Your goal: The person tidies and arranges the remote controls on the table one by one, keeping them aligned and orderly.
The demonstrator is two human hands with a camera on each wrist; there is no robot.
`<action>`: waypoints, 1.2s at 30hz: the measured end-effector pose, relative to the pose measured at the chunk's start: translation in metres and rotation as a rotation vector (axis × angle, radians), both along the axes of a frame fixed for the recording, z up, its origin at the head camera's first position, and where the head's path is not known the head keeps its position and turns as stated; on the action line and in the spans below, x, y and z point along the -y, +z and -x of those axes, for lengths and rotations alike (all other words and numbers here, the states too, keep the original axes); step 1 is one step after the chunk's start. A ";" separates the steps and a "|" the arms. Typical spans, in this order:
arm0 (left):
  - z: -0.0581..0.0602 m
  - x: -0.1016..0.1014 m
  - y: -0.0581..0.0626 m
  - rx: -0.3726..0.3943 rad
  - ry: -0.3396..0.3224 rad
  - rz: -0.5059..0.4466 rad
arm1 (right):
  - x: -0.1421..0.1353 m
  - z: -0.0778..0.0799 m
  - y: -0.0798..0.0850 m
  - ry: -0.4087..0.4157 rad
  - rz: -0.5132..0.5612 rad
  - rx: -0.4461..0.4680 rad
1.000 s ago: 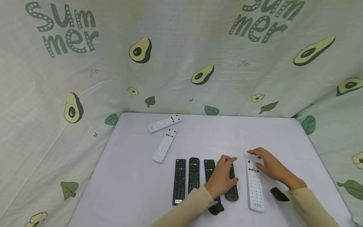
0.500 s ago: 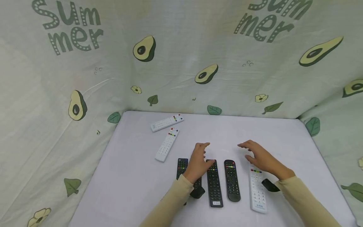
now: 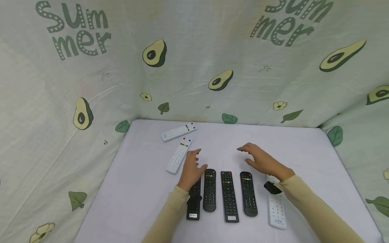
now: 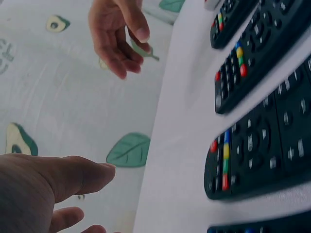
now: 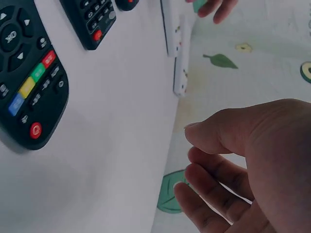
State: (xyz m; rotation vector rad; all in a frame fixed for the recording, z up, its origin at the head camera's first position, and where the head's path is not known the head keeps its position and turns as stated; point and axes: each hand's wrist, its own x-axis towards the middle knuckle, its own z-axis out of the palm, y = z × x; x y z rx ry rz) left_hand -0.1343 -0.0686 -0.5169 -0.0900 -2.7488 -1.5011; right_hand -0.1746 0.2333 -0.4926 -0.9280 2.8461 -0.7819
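Note:
My left hand (image 3: 190,171) hangs over the upper end of the leftmost black remote control (image 3: 193,208), fingers relaxed and holding nothing. Beside that remote, further black ones lie roughly parallel: a round-ended remote (image 3: 209,194), a longer remote (image 3: 229,199) and another round-ended remote (image 3: 249,196). My right hand (image 3: 263,162) is raised to the right of the row, its fingers loosely bent around nothing. Under the right wrist lies a white remote control (image 3: 277,212), partly hidden by the hand and sleeve. The right wrist view shows the right thumb (image 5: 218,128) apart from any remote.
Two more white remotes lie at the back left, one slanted remote (image 3: 179,156) and one nearly crosswise remote (image 3: 179,132). The white tabletop (image 3: 133,189) ends at a hanging avocado-print cloth (image 3: 182,81). Each wrist wears a small black device (image 3: 272,187).
The left hand has moved left across the black remotes, from the right end of the row to the left end. The right hand has shifted left and away from the body. The remotes stay put.

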 end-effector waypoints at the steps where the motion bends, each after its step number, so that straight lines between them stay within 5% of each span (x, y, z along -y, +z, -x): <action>1: 0.000 0.004 0.000 0.001 0.014 0.002 | 0.004 0.002 0.000 0.006 -0.001 0.003; 22: 0.004 0.069 -0.014 0.012 0.225 0.102 | 0.087 0.035 -0.005 0.122 0.003 0.059; 36: 0.000 0.097 -0.021 0.087 0.241 0.188 | 0.126 0.056 -0.013 0.134 0.034 0.151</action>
